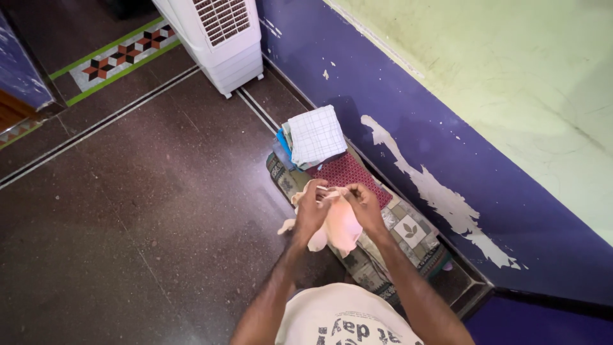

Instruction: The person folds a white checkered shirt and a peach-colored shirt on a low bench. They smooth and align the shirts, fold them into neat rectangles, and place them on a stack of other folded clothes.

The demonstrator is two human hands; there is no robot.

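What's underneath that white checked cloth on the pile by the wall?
The white checked cloth tops a stack of folded clothes; blue and pale edges show at its left side. The stack sits on a maroon patterned cloth over a patterned mat. How many pieces lie beneath is hidden.

The cloth was partly hidden behind both hands, its shape unclear. The left hand and right hand hid their own fingertips in its folds. Beyond them, the pile covered its lower pieces, and the cooler ran off the top edge.
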